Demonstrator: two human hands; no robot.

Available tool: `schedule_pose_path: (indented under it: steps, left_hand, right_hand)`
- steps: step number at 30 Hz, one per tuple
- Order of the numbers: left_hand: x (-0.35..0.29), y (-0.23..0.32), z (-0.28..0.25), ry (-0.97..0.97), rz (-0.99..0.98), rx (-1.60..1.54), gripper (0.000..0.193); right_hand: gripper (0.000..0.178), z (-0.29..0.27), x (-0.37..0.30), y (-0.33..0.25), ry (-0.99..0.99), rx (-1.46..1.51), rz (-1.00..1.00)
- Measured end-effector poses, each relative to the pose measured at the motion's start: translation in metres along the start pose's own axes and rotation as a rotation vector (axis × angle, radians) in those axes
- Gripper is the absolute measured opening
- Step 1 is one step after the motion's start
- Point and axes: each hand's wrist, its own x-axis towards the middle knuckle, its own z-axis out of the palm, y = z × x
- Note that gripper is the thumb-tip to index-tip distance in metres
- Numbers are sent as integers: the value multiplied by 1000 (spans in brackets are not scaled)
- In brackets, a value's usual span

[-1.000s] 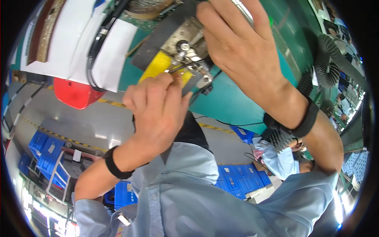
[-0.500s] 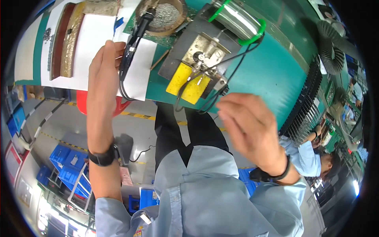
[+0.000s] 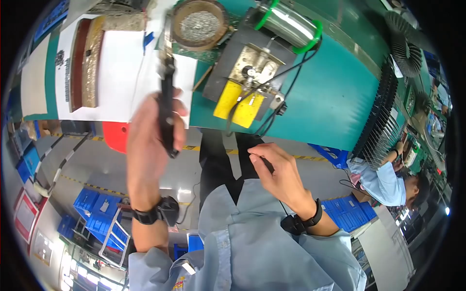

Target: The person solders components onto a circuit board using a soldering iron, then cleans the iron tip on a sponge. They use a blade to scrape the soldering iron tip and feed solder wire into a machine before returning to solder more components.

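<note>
My left hand point(image 3: 151, 131) is wrapped round the black handle of a soldering iron point(image 3: 167, 82) at the bench's front edge. The iron stands nearly upright in view, blurred, its metal end pointing toward the far side. Beyond it sits a round brown bowl point(image 3: 200, 24) of silvery shavings. My right hand point(image 3: 281, 177) hovers in front of the bench, thumb and forefinger pinched together; whatever is between them is too small to make out. A solder feeder point(image 3: 252, 68) with a yellow sponge point(image 3: 238, 106) and a green-rimmed wire spool point(image 3: 293, 26) stands on the bench between and beyond my hands.
White paper point(image 3: 116, 72) covers the left of the green bench mat point(image 3: 320, 92), beneath a brown-and-gold strip point(image 3: 87, 63). A black comb-like rack point(image 3: 378, 121) lines the right edge. Another person's sleeve point(image 3: 381, 182) shows beyond it. Blue crates point(image 3: 99, 211) are on the floor.
My left hand has taken hold of the soldering iron, which lay beside the bowl, and drawn it toward me. My right hand has moved down and left, off the bench edge, its fingers closing.
</note>
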Motion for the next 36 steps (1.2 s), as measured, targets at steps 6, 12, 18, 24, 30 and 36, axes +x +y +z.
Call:
schedule_pose_path:
  steps: [6, 12, 18, 24, 30, 36]
  left_hand:
    - [-29, -20, 4, -46, -68, -255, 48]
    - [-34, -33, -10, -105, -16, -60, 51]
    - [-48, -45, -11, -78, -21, 4, 50]
    - [-55, -52, -12, -85, 11, 114, 47]
    - [-58, -56, -10, -76, 32, 168, 45]
    - [-57, -60, -10, -17, 26, 142, 44]
  right_hand:
    - [13, 11, 2, -5, -64, -43, 52]
    - [14, 21, 5, 1, -66, -28, -36]
    - [14, 20, 7, -1, -93, -28, 39]
    - [14, 17, 10, 0, -97, -47, 31]
    - [15, 15, 10, 2, -91, -32, 53]
    - [15, 14, 11, 2, -76, -12, 40]
